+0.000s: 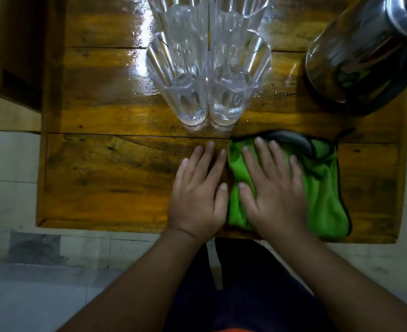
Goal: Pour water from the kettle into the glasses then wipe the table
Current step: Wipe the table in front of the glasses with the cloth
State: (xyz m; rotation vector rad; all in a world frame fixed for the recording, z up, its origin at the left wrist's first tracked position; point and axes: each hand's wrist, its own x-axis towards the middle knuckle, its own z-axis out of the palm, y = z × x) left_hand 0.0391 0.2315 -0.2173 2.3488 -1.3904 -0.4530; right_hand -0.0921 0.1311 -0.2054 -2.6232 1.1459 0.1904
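Note:
Several clear glasses stand in the middle of the wooden table (106,178); the near left glass (181,77) and the near right glass (236,75) hold some water. A steel kettle (363,51) stands at the far right. A green cloth (322,188) with a dark edge lies flat at the table's front right. My right hand (274,188) presses flat on the cloth, fingers spread. My left hand (197,195) rests flat on the bare wood just left of the cloth, touching its edge.
The tabletop around the glasses shines wet. The table's front edge runs just under my wrists. A pale tiled floor (54,271) surrounds the table, and a dark wooden piece of furniture (18,56) stands at the far left.

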